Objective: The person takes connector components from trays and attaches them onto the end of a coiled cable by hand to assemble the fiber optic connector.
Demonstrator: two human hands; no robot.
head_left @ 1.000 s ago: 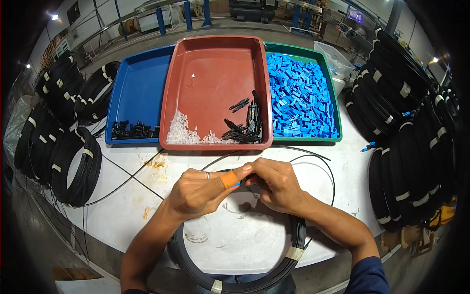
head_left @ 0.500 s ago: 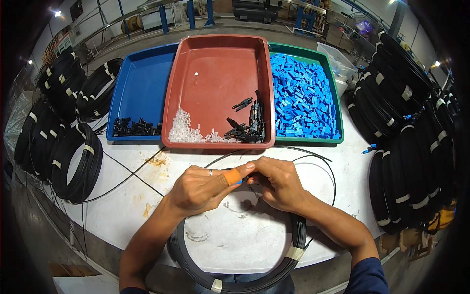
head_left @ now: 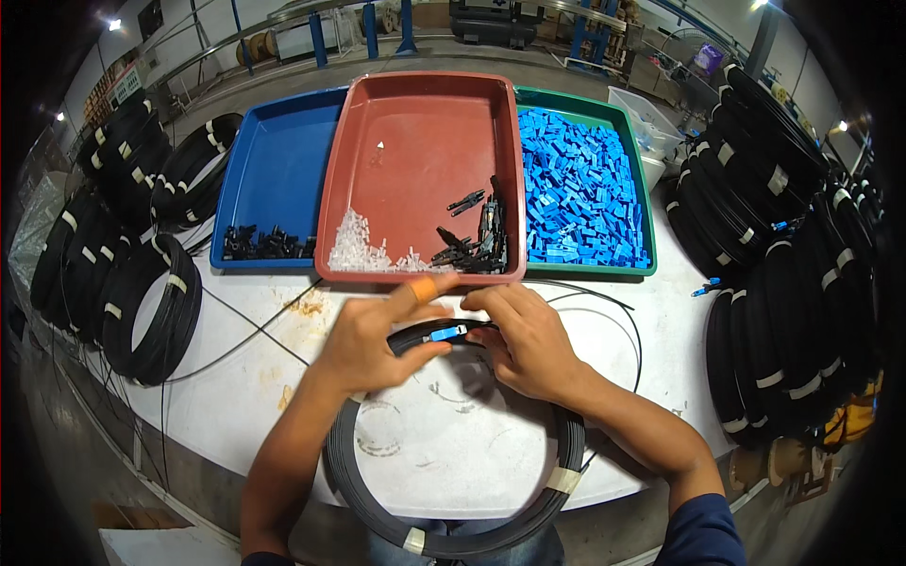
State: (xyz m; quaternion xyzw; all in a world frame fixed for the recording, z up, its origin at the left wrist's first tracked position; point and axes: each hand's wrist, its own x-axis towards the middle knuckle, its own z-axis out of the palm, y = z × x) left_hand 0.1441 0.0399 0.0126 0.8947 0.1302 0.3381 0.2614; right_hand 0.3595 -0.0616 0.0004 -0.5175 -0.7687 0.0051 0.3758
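A black cable coil [head_left: 341, 453], bound with pale tape, lies at the table's near edge and overhangs it. On its far side, between my hands, shows a blue connector [head_left: 445, 333] with a whitish tip pointing right. My left hand [head_left: 363, 341] is open around that stretch, fingers spread above and thumb below the connector; an orange wrap covers one finger. Just right of the tip, my right hand [head_left: 528, 341] has its fingers curled round the coil's far rim; its fingertips are partly hidden.
Beyond my hands stand a blue tray [head_left: 283, 170] with black parts, a red tray [head_left: 415, 179] with clear and black pieces, and a green tray [head_left: 578, 274] full of blue pieces. Cable coils are stacked at left [head_left: 151, 311] and right [head_left: 788, 321]. Loose cable [head_left: 640, 349] curves beside my right arm.
My left hand has released its pinch and spread its fingers, uncovering the blue connector. The hands have drawn slightly apart, with the right one still beside the coil's far rim.
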